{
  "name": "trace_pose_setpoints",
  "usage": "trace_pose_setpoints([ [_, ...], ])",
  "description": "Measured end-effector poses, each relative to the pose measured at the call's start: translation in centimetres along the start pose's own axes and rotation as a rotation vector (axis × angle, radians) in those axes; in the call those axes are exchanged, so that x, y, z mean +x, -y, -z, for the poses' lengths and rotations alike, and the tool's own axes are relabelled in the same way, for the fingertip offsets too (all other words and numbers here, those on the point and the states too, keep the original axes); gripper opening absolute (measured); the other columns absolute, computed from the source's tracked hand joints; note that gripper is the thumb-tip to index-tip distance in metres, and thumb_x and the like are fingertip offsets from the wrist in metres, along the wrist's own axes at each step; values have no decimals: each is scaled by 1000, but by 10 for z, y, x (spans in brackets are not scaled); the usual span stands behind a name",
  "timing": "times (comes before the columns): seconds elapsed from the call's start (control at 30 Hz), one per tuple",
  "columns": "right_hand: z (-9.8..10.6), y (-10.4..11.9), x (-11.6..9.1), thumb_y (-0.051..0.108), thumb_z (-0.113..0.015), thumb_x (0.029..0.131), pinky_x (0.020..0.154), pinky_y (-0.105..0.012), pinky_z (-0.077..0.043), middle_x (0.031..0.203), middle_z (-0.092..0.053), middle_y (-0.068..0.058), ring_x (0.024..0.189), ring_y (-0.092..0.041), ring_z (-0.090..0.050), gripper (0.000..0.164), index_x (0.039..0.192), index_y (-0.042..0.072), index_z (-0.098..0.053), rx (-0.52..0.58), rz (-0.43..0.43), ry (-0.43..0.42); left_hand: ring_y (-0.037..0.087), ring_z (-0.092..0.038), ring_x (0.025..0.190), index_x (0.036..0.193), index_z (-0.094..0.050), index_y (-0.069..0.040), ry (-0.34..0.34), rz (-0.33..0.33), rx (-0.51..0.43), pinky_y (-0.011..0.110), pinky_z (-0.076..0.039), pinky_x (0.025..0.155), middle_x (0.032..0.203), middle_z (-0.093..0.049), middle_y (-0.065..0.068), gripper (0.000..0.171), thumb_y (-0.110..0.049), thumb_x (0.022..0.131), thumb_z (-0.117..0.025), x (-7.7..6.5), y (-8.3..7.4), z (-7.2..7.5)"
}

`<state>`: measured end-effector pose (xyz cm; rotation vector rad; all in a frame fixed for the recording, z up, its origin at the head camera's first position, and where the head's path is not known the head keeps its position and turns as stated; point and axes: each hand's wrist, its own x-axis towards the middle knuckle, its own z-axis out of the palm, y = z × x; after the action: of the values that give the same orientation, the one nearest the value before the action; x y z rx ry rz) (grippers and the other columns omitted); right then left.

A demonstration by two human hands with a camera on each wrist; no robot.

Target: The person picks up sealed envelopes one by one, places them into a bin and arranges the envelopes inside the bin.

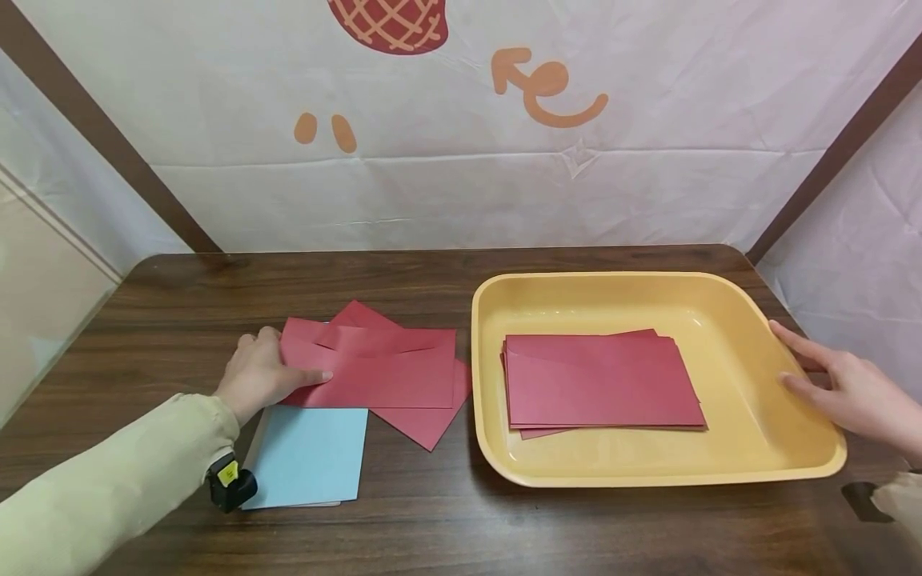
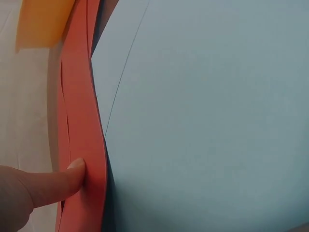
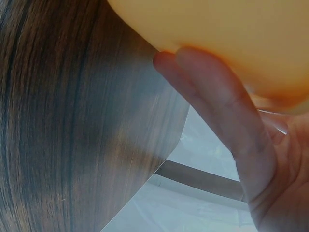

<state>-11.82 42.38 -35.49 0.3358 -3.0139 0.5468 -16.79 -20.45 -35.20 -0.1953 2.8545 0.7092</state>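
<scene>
My left hand (image 1: 262, 372) pinches a red envelope (image 1: 389, 376) at its left end, the thumb (image 2: 58, 186) lying on top of the paper. Beneath it, another red envelope (image 1: 425, 428) is turned at an angle on the table. Pale blue envelopes or cards (image 1: 313, 456) lie stacked below the left hand, partly covered by the red paper. At the right, my right hand (image 1: 853, 392) holds the rim of a yellow tray (image 1: 749, 376) between thumb and fingers. Inside the tray rests a loose stack of red envelopes (image 1: 601, 384).
The dark wooden table (image 1: 418, 520) carries everything. Behind it hangs a pale printed curtain (image 1: 446, 200), close to the table's back edge. A dark strap end (image 1: 864, 502) shows near the right sleeve.
</scene>
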Motion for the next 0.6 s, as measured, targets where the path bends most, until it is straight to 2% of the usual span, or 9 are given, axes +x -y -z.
trace_pose_setpoints([
  [0.3, 1, 0, 1, 11, -58, 89, 52, -15, -46, 103, -58, -39, 69, 20, -47, 65, 144, 2, -24, -6, 0, 17, 39, -49, 83, 116, -31, 17, -18, -13, -6, 36, -46, 59, 100, -48, 32, 64, -19, 77, -68, -3, -3, 4],
  [0.6, 2, 3, 1, 12, -58, 89, 52, -16, -46, 103, -58, -40, 69, 20, -47, 65, 144, 2, -24, -12, -9, 20, 38, -48, 88, 125, -21, 18, 67, -7, -99, 34, -48, 63, 108, -43, 32, 58, -13, 86, -52, -8, -7, 12],
])
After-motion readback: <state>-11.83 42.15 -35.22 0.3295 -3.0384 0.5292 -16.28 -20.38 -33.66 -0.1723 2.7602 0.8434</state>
